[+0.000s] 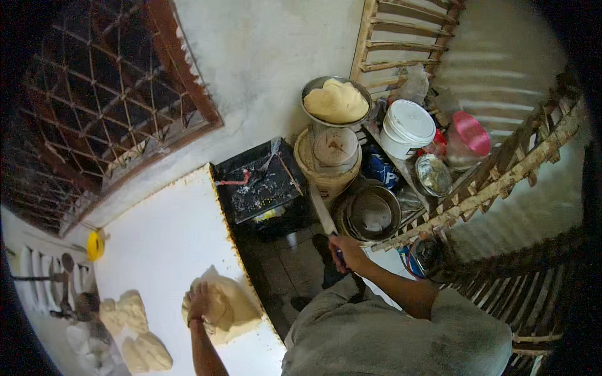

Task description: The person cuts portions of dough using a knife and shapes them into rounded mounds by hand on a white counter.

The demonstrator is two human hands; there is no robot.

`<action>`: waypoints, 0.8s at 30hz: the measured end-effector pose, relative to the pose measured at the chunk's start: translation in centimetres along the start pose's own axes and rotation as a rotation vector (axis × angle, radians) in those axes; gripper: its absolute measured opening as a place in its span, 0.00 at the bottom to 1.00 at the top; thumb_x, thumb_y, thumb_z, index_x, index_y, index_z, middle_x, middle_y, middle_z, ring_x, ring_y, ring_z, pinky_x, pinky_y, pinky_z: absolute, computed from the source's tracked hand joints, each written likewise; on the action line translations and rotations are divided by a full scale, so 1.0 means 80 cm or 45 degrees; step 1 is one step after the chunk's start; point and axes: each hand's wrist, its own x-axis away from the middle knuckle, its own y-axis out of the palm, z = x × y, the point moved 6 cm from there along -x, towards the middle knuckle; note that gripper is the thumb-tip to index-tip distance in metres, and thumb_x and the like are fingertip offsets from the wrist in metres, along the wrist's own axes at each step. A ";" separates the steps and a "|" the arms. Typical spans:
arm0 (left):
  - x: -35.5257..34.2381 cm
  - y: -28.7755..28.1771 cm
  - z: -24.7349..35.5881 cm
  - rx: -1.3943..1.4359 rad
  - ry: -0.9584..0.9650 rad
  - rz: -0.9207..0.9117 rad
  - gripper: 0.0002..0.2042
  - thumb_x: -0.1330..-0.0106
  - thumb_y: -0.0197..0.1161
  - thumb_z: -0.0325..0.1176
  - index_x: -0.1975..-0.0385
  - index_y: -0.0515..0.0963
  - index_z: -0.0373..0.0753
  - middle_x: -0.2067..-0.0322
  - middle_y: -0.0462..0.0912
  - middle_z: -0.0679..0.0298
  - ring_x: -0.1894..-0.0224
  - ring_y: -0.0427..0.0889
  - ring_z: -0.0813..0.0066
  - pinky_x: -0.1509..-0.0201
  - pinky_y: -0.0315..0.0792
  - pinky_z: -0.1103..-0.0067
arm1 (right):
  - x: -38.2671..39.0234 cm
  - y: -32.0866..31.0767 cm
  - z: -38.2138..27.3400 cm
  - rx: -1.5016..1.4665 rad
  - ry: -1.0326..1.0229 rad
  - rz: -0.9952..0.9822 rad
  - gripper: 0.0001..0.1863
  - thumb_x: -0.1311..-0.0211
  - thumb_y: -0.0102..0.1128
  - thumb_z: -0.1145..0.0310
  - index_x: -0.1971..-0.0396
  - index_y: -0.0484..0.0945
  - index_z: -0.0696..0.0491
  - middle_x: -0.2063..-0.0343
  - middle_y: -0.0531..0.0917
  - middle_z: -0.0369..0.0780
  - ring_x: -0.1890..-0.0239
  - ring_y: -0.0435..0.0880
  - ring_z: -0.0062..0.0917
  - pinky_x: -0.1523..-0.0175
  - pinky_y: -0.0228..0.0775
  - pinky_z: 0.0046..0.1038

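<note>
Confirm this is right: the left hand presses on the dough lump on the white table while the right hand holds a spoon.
Not quite. The head view shows the right hand holding a knife, not a spoon. The rest holds: the left hand presses on the dough lump on the white table.

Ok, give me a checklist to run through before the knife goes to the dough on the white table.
1. Left hand on the dough: ok, it presses the lump's left side.
2. Right hand grip on the knife: ok, closed on the handle.
3. Blade away from the left hand: ok, it points at the stacked pots.
4. Blade clean: cannot tell.
5. Bare white table beside the dough: ok.
</note>
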 end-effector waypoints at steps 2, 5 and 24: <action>-0.033 -0.035 0.003 -0.190 -0.125 -0.014 0.28 0.20 0.48 0.49 0.25 0.60 0.45 0.27 0.63 0.47 0.25 0.59 0.40 0.28 0.54 0.38 | -0.019 -0.050 0.006 -0.085 -0.027 0.117 0.23 0.22 0.47 0.46 0.67 0.73 0.53 0.88 0.72 0.36 0.90 0.70 0.23 0.82 0.66 0.29; -0.091 -0.307 0.209 0.975 0.027 0.554 0.28 0.23 0.57 0.50 0.35 0.72 0.33 0.36 0.73 0.44 0.33 0.70 0.47 0.28 0.64 0.60 | -0.017 -0.147 -0.062 -0.402 -0.004 0.375 0.23 0.23 0.48 0.46 0.68 0.73 0.52 0.88 0.72 0.37 0.90 0.70 0.24 0.81 0.67 0.30; -0.359 -0.719 0.882 0.106 1.322 0.058 0.29 0.41 0.73 0.43 0.42 0.78 0.36 0.51 0.84 0.43 0.47 0.82 0.44 0.42 0.76 0.59 | -0.256 -0.275 -0.286 -0.827 -0.146 0.140 0.18 0.24 0.53 0.52 0.62 0.74 0.54 0.84 0.74 0.36 0.89 0.73 0.24 0.82 0.71 0.28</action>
